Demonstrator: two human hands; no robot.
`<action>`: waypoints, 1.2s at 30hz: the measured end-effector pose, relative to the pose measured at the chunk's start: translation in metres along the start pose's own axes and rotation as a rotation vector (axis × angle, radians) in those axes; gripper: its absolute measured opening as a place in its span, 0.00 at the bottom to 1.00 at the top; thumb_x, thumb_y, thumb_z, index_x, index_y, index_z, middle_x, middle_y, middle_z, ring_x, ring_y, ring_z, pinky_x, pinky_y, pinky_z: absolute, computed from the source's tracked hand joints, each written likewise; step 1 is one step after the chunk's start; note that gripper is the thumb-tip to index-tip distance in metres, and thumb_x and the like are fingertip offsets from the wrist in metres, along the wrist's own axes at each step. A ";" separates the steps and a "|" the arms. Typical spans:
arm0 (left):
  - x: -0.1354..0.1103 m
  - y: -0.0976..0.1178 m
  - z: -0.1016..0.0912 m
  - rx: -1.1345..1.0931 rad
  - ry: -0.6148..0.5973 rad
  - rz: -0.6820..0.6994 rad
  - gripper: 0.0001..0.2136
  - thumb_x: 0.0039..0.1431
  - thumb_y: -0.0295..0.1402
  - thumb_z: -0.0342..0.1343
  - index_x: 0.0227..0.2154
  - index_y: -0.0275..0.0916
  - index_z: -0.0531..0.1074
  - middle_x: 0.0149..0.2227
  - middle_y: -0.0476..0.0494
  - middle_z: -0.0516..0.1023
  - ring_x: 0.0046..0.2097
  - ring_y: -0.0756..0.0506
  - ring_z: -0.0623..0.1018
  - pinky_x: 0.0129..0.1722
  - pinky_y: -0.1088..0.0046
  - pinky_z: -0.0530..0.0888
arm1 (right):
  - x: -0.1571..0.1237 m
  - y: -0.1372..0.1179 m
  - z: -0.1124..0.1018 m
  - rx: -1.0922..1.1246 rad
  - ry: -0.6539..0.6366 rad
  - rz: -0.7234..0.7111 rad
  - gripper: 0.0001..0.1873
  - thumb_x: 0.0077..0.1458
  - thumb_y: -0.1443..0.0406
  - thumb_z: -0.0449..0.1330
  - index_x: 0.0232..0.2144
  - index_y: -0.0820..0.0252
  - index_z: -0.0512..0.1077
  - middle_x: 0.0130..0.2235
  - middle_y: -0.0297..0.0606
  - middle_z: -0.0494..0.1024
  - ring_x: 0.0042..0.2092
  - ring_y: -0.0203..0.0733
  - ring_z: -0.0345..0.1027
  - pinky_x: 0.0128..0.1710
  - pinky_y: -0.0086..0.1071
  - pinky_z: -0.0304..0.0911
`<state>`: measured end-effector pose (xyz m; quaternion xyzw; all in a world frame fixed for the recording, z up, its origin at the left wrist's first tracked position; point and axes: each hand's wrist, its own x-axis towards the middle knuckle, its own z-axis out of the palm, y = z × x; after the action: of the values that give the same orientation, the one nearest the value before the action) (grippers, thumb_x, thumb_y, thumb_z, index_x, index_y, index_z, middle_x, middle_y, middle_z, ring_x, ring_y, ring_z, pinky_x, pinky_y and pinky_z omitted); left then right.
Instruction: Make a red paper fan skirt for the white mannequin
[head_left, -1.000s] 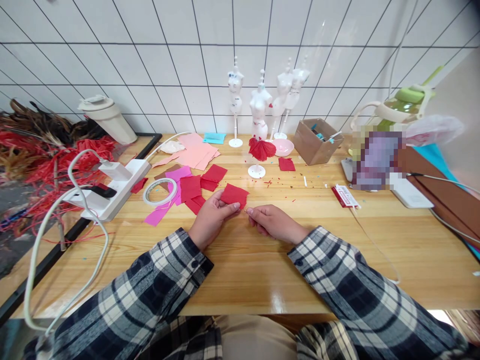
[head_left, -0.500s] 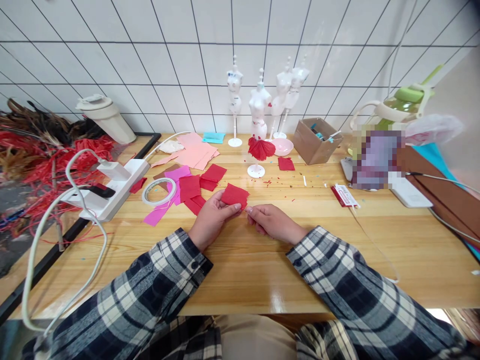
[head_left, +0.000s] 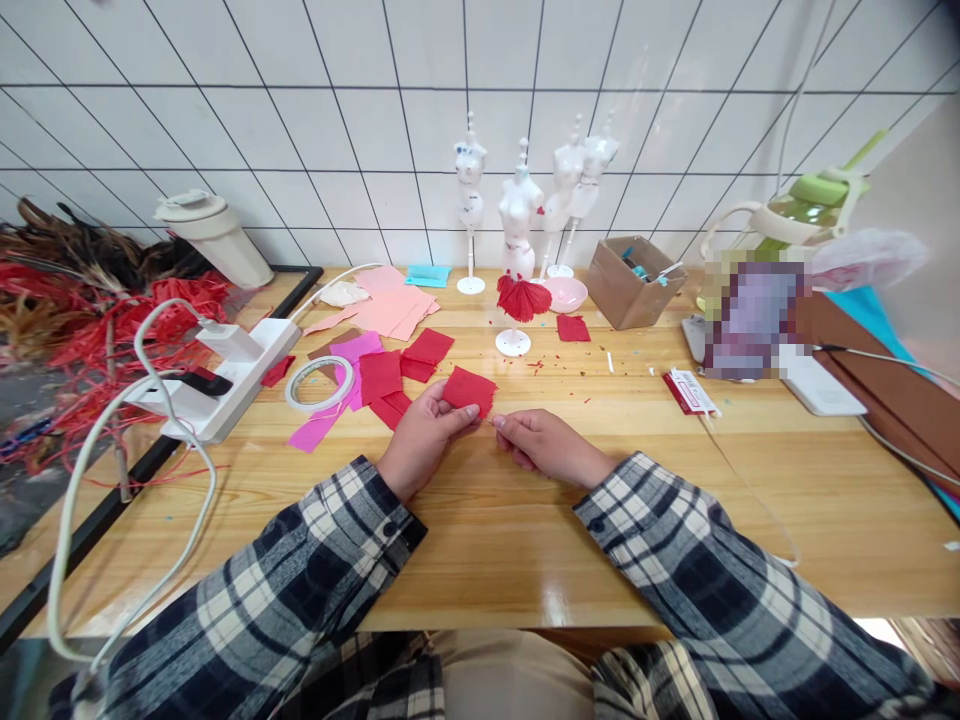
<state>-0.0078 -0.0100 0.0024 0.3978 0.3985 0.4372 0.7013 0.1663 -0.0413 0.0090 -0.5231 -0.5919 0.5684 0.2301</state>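
My left hand [head_left: 422, 438] pinches a small red paper square [head_left: 468, 389] between thumb and fingers, just above the wooden table [head_left: 525, 530]. My right hand [head_left: 545, 445] is closed in a pinch right beside the square's lower right corner; what its fingertips hold is too thin to make out. Loose red and pink paper squares [head_left: 390, 375] lie just beyond my left hand, next to a roll of tape [head_left: 321, 383]. A small white mannequin with a red paper skirt [head_left: 519, 290] stands farther back.
Three more white mannequins [head_left: 577, 190] stand by the tiled wall, with a pink dish [head_left: 566, 293] and a cardboard box [head_left: 634, 282]. A white power strip [head_left: 229, 375] with cables lies at left beside red raffia [head_left: 112, 330]. A red-and-white packet [head_left: 690, 390] lies at right.
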 end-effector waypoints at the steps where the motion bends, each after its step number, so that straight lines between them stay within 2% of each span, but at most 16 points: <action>1: 0.000 0.001 0.000 -0.014 -0.009 0.006 0.21 0.42 0.29 0.68 0.40 0.37 0.69 0.32 0.49 0.77 0.33 0.51 0.76 0.39 0.72 0.73 | 0.000 0.000 0.000 -0.005 0.003 0.005 0.24 0.61 0.49 0.46 0.24 0.60 0.64 0.16 0.25 0.60 0.17 0.29 0.51 0.20 0.25 0.49; 11: 0.000 -0.001 -0.003 0.060 -0.060 0.020 0.20 0.43 0.30 0.68 0.40 0.38 0.69 0.28 0.52 0.75 0.29 0.52 0.74 0.33 0.76 0.71 | 0.000 0.001 -0.001 -0.071 0.009 -0.013 0.24 0.62 0.49 0.45 0.26 0.61 0.66 0.17 0.26 0.61 0.17 0.29 0.52 0.20 0.25 0.50; 14: 0.001 -0.003 -0.005 0.089 -0.090 0.032 0.19 0.45 0.30 0.67 0.41 0.38 0.69 0.30 0.50 0.76 0.31 0.50 0.75 0.34 0.75 0.71 | 0.000 0.002 -0.002 -0.063 0.000 -0.021 0.24 0.61 0.49 0.46 0.25 0.60 0.66 0.17 0.27 0.62 0.18 0.30 0.53 0.20 0.25 0.50; 21: 0.002 -0.004 -0.007 0.145 -0.073 0.049 0.19 0.46 0.31 0.66 0.42 0.37 0.70 0.29 0.50 0.74 0.34 0.47 0.76 0.38 0.70 0.72 | 0.000 0.000 -0.002 -0.043 -0.016 -0.016 0.23 0.62 0.50 0.46 0.25 0.60 0.65 0.16 0.26 0.61 0.18 0.30 0.52 0.20 0.25 0.49; 36: 0.002 -0.003 -0.008 0.153 -0.077 0.030 0.20 0.46 0.31 0.66 0.43 0.37 0.69 0.28 0.50 0.73 0.31 0.49 0.75 0.36 0.72 0.72 | 0.001 0.000 -0.002 -0.043 -0.025 -0.011 0.22 0.62 0.52 0.47 0.23 0.60 0.63 0.17 0.27 0.61 0.19 0.30 0.52 0.20 0.25 0.49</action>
<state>-0.0138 -0.0075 -0.0038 0.4728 0.3974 0.4003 0.6770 0.1674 -0.0400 0.0091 -0.5176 -0.6095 0.5609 0.2144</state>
